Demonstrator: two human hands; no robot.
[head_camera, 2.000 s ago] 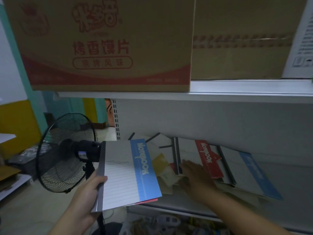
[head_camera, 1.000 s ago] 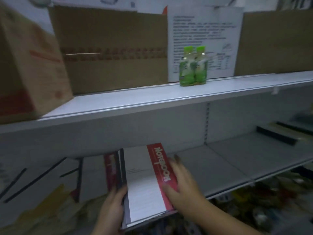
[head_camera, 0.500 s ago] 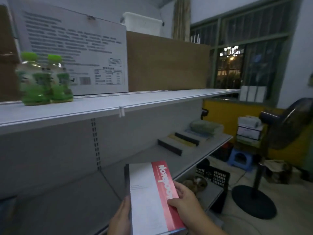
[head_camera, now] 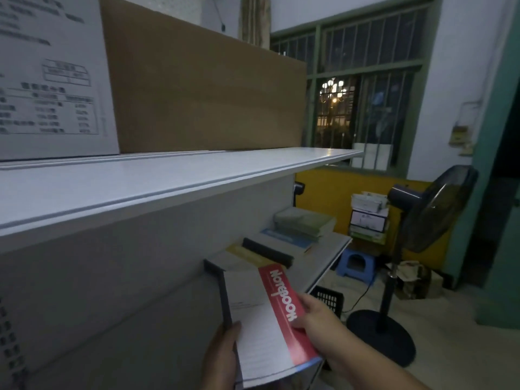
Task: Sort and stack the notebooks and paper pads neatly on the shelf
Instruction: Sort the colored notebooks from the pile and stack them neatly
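1. A large plain brown cardboard box (head_camera: 202,88) stands on the white metal upper shelf (head_camera: 168,175), beside a white printed carton (head_camera: 50,80). It is bulk storage and plays no part in the sorting.
2. The grey lower shelf (head_camera: 318,266) runs away to the right. This is where the sorted piles go.
3. A dark pedestal fan (head_camera: 433,209) stands on the floor past the shelf end, well apart from the work.
4. The bundle of notebooks with a white cover and red "Notebook" band (head_camera: 270,313) is off the shelf, in the air just in front of its edge. It is tilted with the far end higher, probably to keep the covers squared while they are carried.
5. A row of piles already lies flat on the lower shelf. The black-spined notebooks with a yellow cover (head_camera: 253,256) are nearest the bundle, and a thick grey-green stack of pads (head_camera: 305,222) sits at the far end. The bundle most likely belongs in this row.
6. The right hand (head_camera: 315,316) pinches the bundle's right edge, with the thumb lying on the red band, and steers it.
7. The left hand (head_camera: 222,358) grips the near left corner by the dark spine, with the thumb on top, and takes the weight.
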